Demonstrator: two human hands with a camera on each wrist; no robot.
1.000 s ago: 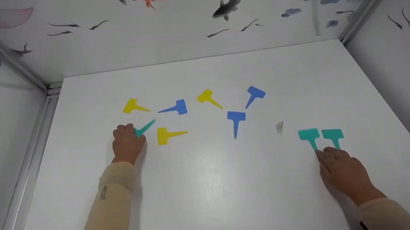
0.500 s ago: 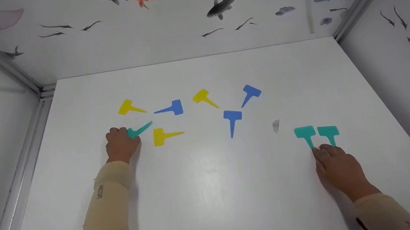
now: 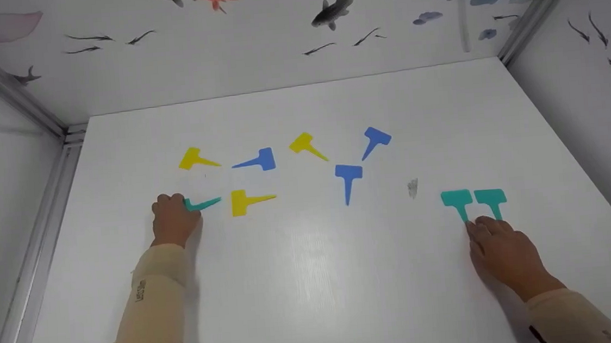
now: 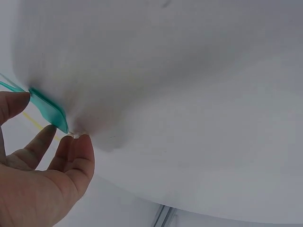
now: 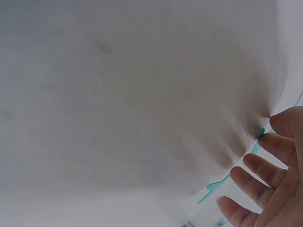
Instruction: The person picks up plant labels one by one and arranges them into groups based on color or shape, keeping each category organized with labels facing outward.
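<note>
My left hand point(image 3: 174, 220) is low over the white table at the left, pinching a green T-shaped plant label point(image 4: 49, 111) between thumb and index finger. The label's narrow stem points right, and its head is partly hidden behind the fingers in the head view. On the table at the right, my right hand point(image 3: 511, 253) rests with loosely extended fingers at the stems of two more green plant labels. These two, the left one point(image 3: 456, 198) and the right one point(image 3: 490, 196), lie side by side with their heads away from me, their stem tips hidden by the fingers.
Three yellow labels point(image 3: 239, 203) and three blue labels point(image 3: 349, 172) lie scattered across the middle of the white table point(image 3: 304, 291). A grey smudge point(image 3: 413, 188) marks the surface. Fish-patterned walls point(image 3: 252, 50) with metal corner rails point(image 3: 32, 89) enclose the back and sides.
My left hand has drawn the green label slightly left and toward me, and its stem has turned closer to level. The right hand stays at its two labels.
</note>
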